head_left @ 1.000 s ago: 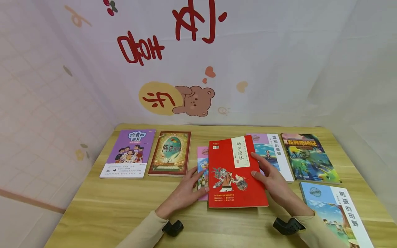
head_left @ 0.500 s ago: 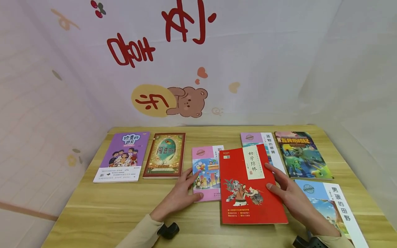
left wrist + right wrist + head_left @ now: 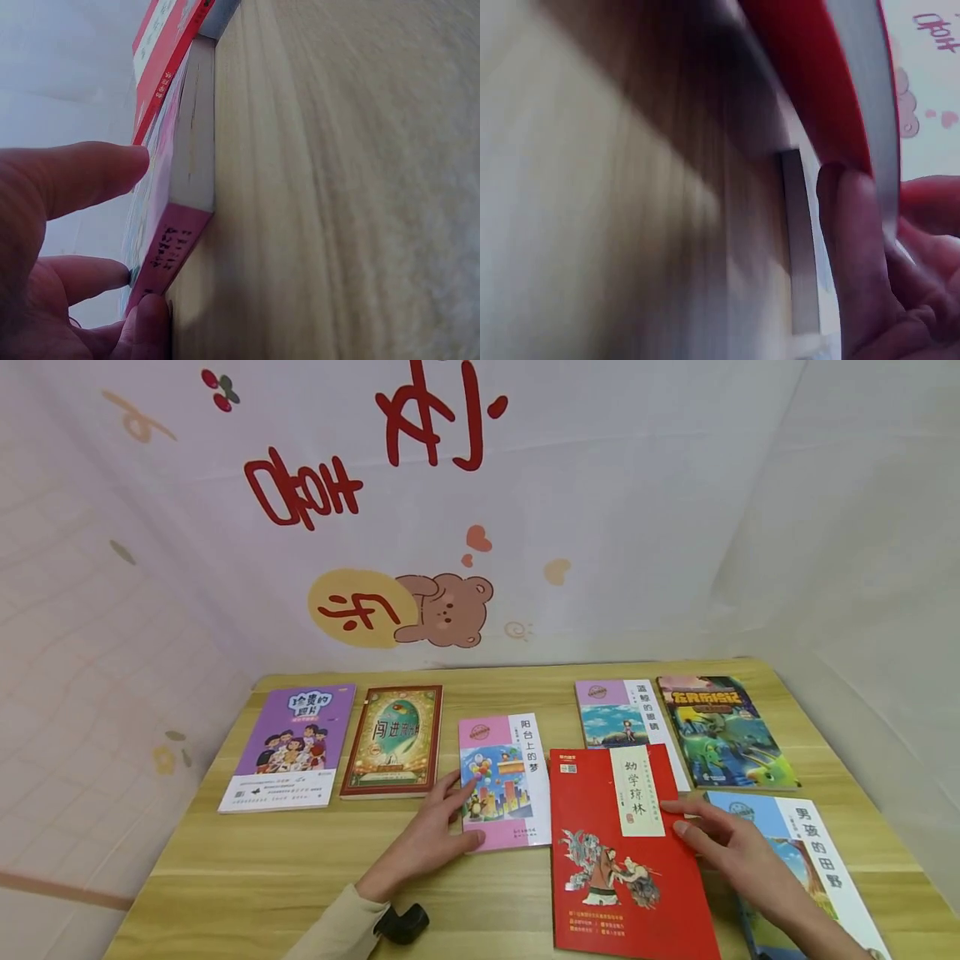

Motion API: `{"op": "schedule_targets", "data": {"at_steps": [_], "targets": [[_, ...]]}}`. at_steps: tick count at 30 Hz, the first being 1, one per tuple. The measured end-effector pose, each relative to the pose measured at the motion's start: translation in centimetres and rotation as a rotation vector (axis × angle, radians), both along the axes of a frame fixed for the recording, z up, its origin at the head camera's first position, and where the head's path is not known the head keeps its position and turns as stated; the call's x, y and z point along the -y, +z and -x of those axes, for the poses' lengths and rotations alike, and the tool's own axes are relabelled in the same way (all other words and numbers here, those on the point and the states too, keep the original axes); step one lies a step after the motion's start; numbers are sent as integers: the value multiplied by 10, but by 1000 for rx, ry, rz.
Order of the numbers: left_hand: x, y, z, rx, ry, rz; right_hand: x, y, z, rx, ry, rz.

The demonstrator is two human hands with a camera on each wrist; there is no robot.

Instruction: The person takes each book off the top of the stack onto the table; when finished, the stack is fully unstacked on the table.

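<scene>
Two hands apart, left hand (image 3: 431, 835) fingers resting on pink book (image 3: 504, 781), right hand (image 3: 738, 852) gripping red book (image 3: 626, 856) edge

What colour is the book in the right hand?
Red, with a pale title strip; head view shows it best.

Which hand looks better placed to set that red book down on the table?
The right hand, probably. It already grips the red book by its right edge, lifted off the table. The left hand rests on the pink book.
</scene>
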State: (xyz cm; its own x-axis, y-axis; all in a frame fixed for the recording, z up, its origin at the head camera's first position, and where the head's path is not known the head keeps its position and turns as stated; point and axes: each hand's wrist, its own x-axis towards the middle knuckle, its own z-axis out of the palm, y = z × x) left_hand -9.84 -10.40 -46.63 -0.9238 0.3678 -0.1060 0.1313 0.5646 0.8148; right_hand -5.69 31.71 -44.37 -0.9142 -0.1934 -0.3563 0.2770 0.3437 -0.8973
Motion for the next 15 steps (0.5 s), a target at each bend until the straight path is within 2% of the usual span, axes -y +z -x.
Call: {"op": "schedule_targets", "data": {"at_steps": [3,7,10,15], "targets": [[1,1,1,8,-1,-2,-10,-1,5,-50,101,7],[3,1,1,-1,-5,-5,-18,0,15,-37,213,59],[4,0,0,-11,-15,-8,-22,3,23,-17,236,59],[4,-1,0,-15,-21,-9,-22,6,31,18,204,6]]}}
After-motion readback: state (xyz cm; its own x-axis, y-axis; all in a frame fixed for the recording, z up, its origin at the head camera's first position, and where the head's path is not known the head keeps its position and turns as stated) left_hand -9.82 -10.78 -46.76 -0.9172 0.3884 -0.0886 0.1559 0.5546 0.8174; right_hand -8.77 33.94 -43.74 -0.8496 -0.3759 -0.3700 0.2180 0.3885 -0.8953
